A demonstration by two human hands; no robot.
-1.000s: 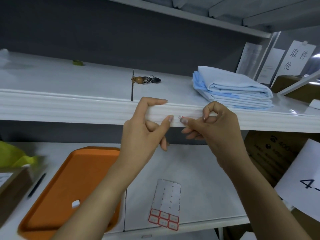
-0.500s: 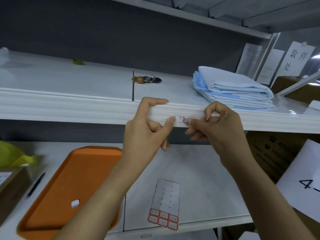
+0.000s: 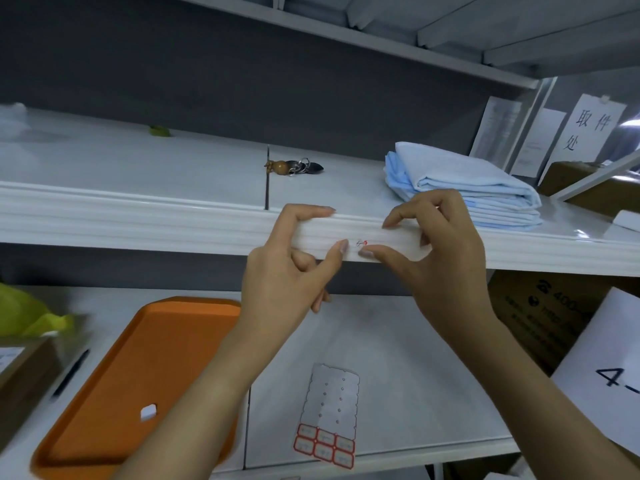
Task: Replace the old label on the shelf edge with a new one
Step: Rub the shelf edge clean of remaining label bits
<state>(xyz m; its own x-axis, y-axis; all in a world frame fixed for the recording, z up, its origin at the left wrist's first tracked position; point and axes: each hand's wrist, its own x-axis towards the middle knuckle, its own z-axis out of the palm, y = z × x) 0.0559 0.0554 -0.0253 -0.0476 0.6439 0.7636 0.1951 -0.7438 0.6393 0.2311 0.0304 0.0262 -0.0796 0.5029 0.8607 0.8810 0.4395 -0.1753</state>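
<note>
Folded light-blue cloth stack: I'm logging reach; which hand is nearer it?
Right. The right hand sits just front-left of the folded light-blue cloth stack; the left hand is farther left.

The shelf edge looks glossy, the orange tray matt plastic, the folded sheets cloth.

Tiny label txt illegible

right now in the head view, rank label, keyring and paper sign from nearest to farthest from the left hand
1. label, on the shelf edge beside the thumb of the left hand
2. keyring, behind on the shelf top
3. paper sign, far upper right
</note>
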